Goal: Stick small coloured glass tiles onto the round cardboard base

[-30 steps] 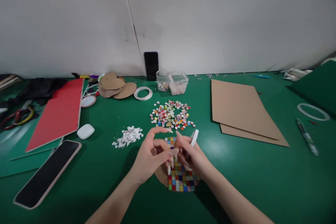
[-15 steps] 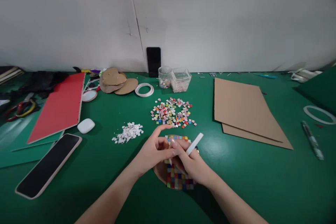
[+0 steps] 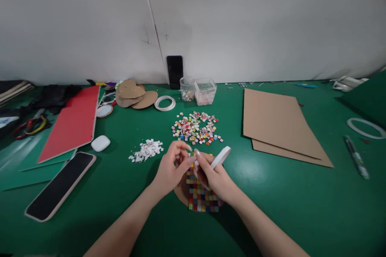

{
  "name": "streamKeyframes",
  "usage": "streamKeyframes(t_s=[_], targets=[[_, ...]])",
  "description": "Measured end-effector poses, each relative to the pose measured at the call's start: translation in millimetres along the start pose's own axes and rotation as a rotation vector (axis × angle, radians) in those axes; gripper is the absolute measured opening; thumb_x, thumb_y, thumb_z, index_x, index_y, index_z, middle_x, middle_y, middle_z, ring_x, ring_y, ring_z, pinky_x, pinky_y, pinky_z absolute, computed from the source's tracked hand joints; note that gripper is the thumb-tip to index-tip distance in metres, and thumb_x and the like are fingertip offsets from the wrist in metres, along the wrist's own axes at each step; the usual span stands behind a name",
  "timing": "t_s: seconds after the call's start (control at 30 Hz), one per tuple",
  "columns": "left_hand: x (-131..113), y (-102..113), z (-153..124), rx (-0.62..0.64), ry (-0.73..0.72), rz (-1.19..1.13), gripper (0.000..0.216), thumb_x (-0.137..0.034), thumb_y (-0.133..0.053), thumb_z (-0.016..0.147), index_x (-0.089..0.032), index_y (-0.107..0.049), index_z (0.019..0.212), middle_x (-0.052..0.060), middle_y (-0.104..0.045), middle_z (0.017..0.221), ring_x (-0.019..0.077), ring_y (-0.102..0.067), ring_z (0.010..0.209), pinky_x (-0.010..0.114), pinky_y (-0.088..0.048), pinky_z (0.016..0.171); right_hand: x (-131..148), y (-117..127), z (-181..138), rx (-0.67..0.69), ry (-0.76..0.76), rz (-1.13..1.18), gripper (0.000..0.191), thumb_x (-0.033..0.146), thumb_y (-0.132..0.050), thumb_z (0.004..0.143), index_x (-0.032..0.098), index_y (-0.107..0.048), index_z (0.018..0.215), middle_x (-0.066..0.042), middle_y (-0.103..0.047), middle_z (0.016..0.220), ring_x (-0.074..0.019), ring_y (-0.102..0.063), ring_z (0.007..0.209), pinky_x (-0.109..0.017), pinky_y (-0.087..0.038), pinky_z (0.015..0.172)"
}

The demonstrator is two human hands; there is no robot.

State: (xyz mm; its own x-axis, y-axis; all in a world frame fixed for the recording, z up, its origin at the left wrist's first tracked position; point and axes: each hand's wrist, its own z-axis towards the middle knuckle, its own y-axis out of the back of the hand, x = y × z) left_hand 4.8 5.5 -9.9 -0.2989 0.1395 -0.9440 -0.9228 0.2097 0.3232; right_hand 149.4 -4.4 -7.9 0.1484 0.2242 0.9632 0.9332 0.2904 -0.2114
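My left hand point(image 3: 170, 168) and my right hand point(image 3: 212, 176) meet above a cardboard piece covered with a grid of small coloured tiles point(image 3: 201, 198) on the green table point(image 3: 144, 209). A white tape roll point(image 3: 221, 156) hangs round my right hand's fingers. Both hands pinch together at the fingertips over something too small to make out. Just beyond them lies a heap of coloured tiles point(image 3: 196, 128). A smaller heap of white paper scraps point(image 3: 146, 149) lies to the left.
A phone point(image 3: 60, 186), a white earbud case point(image 3: 100, 143) and a red board point(image 3: 72, 122) lie left. Cardboard sheets point(image 3: 277, 124) lie right, with a pen point(image 3: 356, 156) and a tape ring point(image 3: 365, 127). Two clear containers point(image 3: 197, 90), a tape roll point(image 3: 165, 103) and cardboard cutouts point(image 3: 134, 94) stand at the back.
Both hands have risen slightly toward the coloured tile heap and their fingertips have closed together. The tape roll has tilted flatter on my right hand.
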Motion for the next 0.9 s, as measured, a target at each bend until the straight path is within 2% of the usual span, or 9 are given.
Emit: streamKeyframes(t_s=[0.03, 0.1, 0.27, 0.47, 0.67, 0.9], targets=[[0.5, 1.2, -1.0, -0.055, -0.035, 0.05, 0.009, -0.029, -0.045, 0.085, -0.021, -0.042, 0.087, -0.006, -0.045, 0.062, 0.0084, -0.045, 0.052, 0.02, -0.035, 0.051, -0.8, -0.1, 0.9, -0.019, -0.033, 0.051, 0.043, 0.053, -0.04, 0.084, 0.019, -0.041, 0.059, 0.008, -0.036, 0.041, -0.0049, -0.027, 0.032, -0.018, -0.023, 0.032], [0.9, 3.4, -2.6, -0.093, -0.123, 0.186, 0.013, -0.026, -0.04, 0.087, -0.02, -0.04, 0.076, -0.006, -0.042, 0.059, 0.0078, -0.043, 0.049, 0.02, -0.033, 0.049, -3.1, 0.0, 2.5, -0.053, -0.073, 0.112, 0.044, 0.056, -0.042, 0.082, 0.02, -0.041, 0.057, 0.009, -0.036, 0.037, -0.005, -0.027, 0.029, -0.018, -0.022, 0.03], [-0.3, 1.7, -3.3, 0.193, -0.384, 0.551, 0.01, -0.019, -0.038, 0.085, -0.019, -0.043, 0.076, -0.004, -0.045, 0.06, 0.0092, -0.043, 0.05, 0.021, -0.031, 0.048, -12.2, 2.3, 3.9, -0.102, -0.026, 0.04, 0.041, 0.052, -0.043, 0.083, 0.02, -0.041, 0.059, 0.009, -0.033, 0.04, -0.0058, -0.028, 0.033, -0.019, -0.022, 0.033], [-0.8, -3.5, -2.7, 0.238, -0.354, 0.627, 0.008, -0.017, -0.041, 0.081, -0.019, -0.04, 0.073, -0.005, -0.044, 0.058, 0.0091, -0.044, 0.047, 0.02, -0.032, 0.046, -17.2, 3.4, 3.9, -0.134, 0.109, -0.247, 0.037, 0.045, -0.037, 0.088, 0.019, -0.043, 0.063, 0.004, -0.039, 0.057, -0.0098, -0.037, 0.053, -0.021, -0.032, 0.05], [3.6, -2.8, -1.6, 0.184, -0.457, 0.715, 0.01, -0.016, -0.038, 0.081, -0.019, -0.042, 0.072, -0.004, -0.045, 0.059, 0.0099, -0.045, 0.048, 0.02, -0.034, 0.046, -13.0, 3.1, 4.4, -0.12, 0.14, -0.438, 0.036, 0.04, -0.031, 0.091, 0.019, -0.043, 0.064, 0.003, -0.042, 0.06, -0.0117, -0.04, 0.058, -0.024, -0.035, 0.058], [7.9, -2.4, -0.2, 0.185, -0.506, 0.778, 0.011, -0.014, -0.036, 0.078, -0.018, -0.044, 0.072, -0.002, -0.047, 0.059, 0.0112, -0.047, 0.05, 0.021, -0.034, 0.045, -13.0, 2.4, 4.4, -0.121, 0.131, -0.487, 0.036, 0.039, -0.031, 0.091, 0.018, -0.049, 0.068, 0.0, -0.05, 0.064, -0.0132, -0.046, 0.063, -0.025, -0.037, 0.063]])
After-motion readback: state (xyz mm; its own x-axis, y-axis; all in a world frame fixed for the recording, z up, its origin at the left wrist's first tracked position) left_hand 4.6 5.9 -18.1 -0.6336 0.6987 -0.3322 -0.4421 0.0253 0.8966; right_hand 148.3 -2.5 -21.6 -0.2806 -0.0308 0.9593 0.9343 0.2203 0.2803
